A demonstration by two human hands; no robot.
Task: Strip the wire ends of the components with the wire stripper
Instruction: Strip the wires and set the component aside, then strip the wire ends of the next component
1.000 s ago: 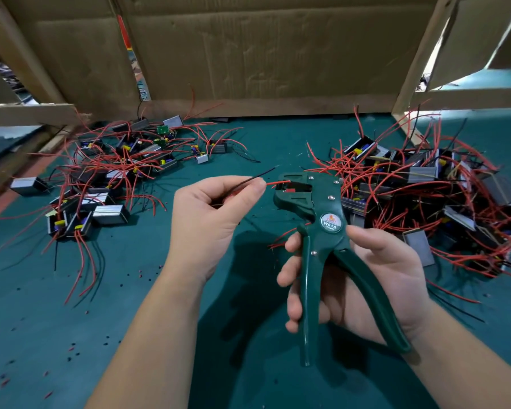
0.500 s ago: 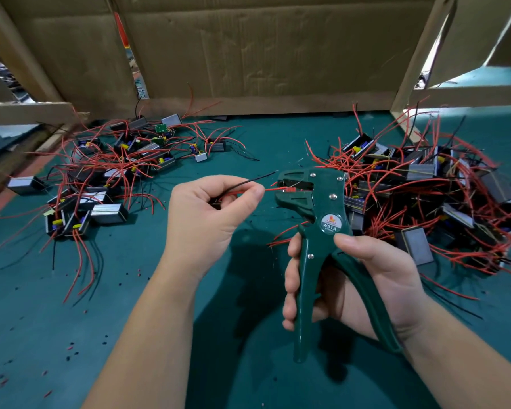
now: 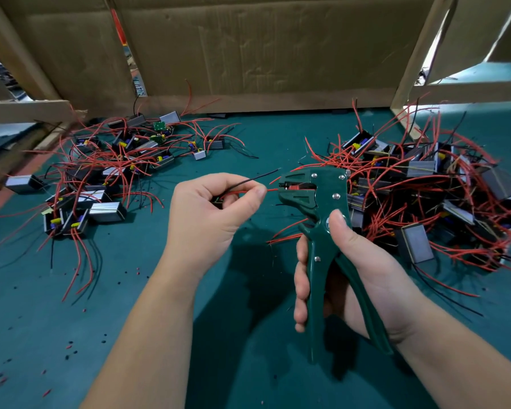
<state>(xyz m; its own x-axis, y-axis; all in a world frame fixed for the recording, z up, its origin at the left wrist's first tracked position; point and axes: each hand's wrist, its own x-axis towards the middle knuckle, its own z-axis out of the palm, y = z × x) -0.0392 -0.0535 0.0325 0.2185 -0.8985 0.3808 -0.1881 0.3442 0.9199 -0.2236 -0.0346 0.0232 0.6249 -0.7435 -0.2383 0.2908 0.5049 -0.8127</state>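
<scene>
While the left hand (image 3: pixel 210 219) pinches a red wire (image 3: pixel 270 189) between thumb and forefinger, the wire's tip sits in the jaws of the stripper (image 3: pixel 316 202). The right hand (image 3: pixel 357 278) holds the stripper upright, fingers (image 3: pixel 301 290) curled round its handles. A black wire (image 3: pixel 257 177) juts above. Left pile (image 3: pixel 106 172) and right pile (image 3: pixel 425 196) of components lie on the desk (image 3: pixel 130 305).

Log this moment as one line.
left hand: pinches red wire | right hand: grips stripper | wire end: in stripper jaws
</scene>
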